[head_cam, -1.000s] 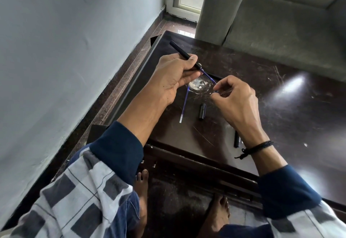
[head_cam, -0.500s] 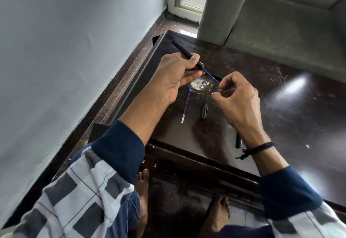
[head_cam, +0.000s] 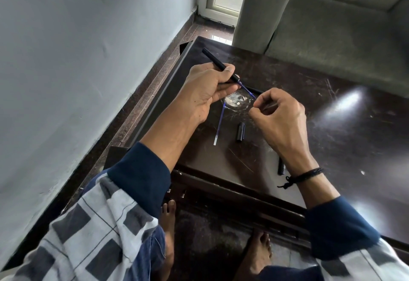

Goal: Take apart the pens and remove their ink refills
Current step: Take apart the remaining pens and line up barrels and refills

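fingers (head_cam: 229, 87) of the left hand (head_cam: 205, 90) are gripping a black pen barrel (head_cam: 213, 59) over the table (head_cam: 221, 165), where a loose refill (head_cam: 219, 123) and black cap (head_cam: 240, 132) are lying; a blue refill (head_cam: 247, 90) is sticking out of the barrel, the right hand (head_cam: 281, 117) pinching its far end

The table (head_cam: 332, 148) showed a glossy dark wood-look top, scratched and worn pale in one patch, the pen barrel (head_cam: 218, 62) matt black plastic, the loose refill (head_cam: 219, 125) a clear smooth plastic tube, the sofa (head_cam: 332, 37) napped grey cloth, the wall (head_cam: 88, 59) matt paint.
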### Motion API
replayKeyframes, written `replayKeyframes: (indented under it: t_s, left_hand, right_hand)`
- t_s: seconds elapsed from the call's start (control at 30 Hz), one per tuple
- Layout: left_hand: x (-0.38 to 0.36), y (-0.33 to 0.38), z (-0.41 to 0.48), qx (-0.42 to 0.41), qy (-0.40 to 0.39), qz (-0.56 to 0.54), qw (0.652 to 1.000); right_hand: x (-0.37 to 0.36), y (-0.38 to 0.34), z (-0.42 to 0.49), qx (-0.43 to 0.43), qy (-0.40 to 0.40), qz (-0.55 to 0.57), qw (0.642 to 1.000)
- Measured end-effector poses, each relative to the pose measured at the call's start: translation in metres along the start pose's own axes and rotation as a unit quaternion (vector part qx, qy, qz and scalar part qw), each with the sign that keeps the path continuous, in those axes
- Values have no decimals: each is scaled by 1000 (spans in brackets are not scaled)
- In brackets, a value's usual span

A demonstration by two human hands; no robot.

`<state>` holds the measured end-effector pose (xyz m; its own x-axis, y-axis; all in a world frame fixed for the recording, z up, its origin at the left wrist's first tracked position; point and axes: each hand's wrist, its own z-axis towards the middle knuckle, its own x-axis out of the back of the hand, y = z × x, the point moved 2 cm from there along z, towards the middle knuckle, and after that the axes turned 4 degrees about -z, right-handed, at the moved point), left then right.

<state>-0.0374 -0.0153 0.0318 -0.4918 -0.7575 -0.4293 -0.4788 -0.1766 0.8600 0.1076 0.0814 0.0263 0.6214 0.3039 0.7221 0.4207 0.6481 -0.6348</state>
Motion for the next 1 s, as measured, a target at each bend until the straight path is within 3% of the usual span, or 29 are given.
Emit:
replayKeyframes:
  t_s: [0.3, 0.7, 1.0]
  left_hand:
    - [0, 0, 0, -4, -1, 9, 1000]
    - [0, -1, 1, -3, 8, 12, 1000]
    - [0, -1, 1, -2, 3, 17, 1000]
  right_hand:
    - [0, -1, 0, 40, 7, 13, 999]
    - [3, 4, 1, 1, 44, 15, 999]
    - [-1, 4, 3, 18, 36, -2, 999]
